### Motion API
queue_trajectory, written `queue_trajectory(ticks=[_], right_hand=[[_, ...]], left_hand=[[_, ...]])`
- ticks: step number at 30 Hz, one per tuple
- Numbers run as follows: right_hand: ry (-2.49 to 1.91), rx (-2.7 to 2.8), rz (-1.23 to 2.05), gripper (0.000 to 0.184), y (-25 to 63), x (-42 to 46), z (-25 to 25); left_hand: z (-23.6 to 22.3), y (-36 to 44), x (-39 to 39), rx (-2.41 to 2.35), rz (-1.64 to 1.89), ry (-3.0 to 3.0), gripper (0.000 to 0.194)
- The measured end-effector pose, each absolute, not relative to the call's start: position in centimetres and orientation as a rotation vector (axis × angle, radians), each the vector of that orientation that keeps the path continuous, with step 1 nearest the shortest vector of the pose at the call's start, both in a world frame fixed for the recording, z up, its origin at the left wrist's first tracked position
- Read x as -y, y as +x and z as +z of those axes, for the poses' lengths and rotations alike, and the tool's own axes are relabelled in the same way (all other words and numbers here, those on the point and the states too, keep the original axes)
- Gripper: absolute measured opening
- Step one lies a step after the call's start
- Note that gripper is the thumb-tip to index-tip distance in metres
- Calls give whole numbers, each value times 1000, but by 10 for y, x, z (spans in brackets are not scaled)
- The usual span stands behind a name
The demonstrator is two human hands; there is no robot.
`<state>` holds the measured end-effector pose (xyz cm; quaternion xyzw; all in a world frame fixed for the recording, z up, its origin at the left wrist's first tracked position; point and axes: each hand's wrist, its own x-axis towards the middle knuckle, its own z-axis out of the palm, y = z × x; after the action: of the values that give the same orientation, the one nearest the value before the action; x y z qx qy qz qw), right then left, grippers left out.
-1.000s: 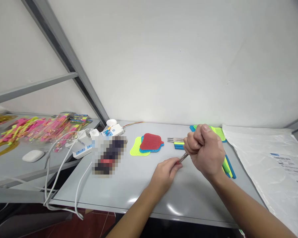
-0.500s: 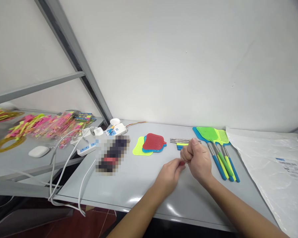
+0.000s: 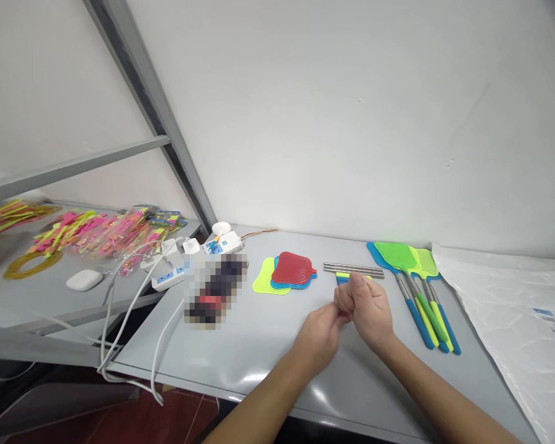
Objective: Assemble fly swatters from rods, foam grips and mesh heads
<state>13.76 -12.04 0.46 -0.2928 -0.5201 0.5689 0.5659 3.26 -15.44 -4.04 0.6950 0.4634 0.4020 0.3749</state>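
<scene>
The right hand (image 3: 367, 314) is a tight fist, pressed up against the left hand (image 3: 319, 339), at the lower middle of the frame. If they hold something small, it is hidden, so I cannot tell what they pinch. Just above the fist, steel rods (image 3: 354, 270) lie on the desk (image 3: 259, 351). If the grip slips, a small piece could drop. A bumped rod could roll away. Fly swatters (image 3: 395, 256) lie to the right.
</scene>
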Motion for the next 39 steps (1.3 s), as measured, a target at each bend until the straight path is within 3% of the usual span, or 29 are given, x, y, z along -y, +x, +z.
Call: queue_trajectory(ticks=[24,31,33,35,39], right_hand=[[-695,1325,1319,45,136,125,-9],[-621,1581,1397,38,143,132,29],[-584,1667,1408,48,143,123,45],[-707,1761,1301,55,137,106,52],[-1356,2171,917,52,114,55,34]], left_hand=[[-45,31,160,-1224,1044,1797,20],[-34,29,170,-1161,1190,1752,21],[-30,25,176,-1171,1257,1671,21],[-29,18,183,-1187,1334,1537,23],[-35,-1,192,-1086,1414,1094,27]])
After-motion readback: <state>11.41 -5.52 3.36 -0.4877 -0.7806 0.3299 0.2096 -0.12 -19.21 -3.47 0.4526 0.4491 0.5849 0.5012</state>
